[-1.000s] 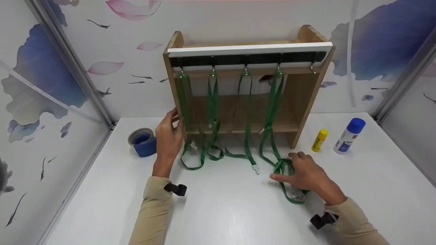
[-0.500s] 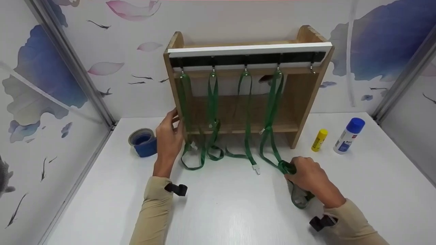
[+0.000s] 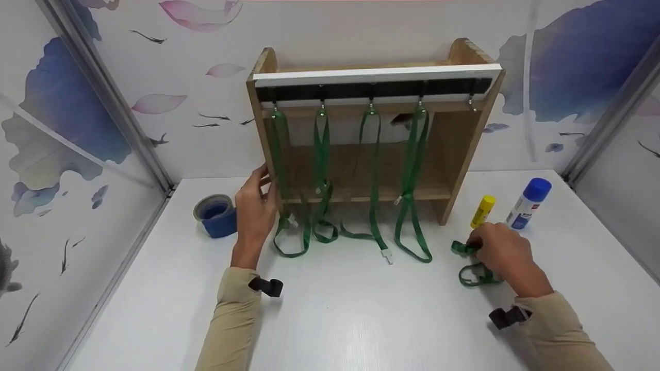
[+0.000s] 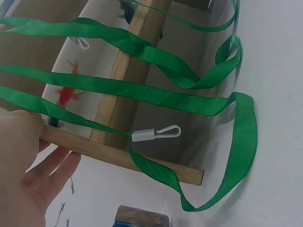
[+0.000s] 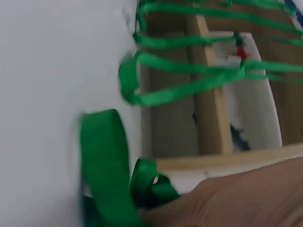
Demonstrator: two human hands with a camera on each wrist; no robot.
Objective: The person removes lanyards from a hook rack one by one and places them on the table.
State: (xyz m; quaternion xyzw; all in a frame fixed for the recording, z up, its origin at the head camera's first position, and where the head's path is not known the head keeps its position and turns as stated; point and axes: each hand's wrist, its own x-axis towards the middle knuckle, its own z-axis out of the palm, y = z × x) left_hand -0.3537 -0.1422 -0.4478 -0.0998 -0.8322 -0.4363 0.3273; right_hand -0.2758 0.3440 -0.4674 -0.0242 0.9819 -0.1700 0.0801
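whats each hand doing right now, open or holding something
Left hand: closed, holding the wooden rack by its side.
Right hand: closed, holding a green lanyard.

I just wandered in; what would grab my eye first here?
Probably the wooden rack at the back of the table, with four green lanyards hanging in a row and the rightmost hook bare. Then the two hands: the left hand grips the rack's left side, while the right hand holds a loose lanyard in front of the yellow tube.
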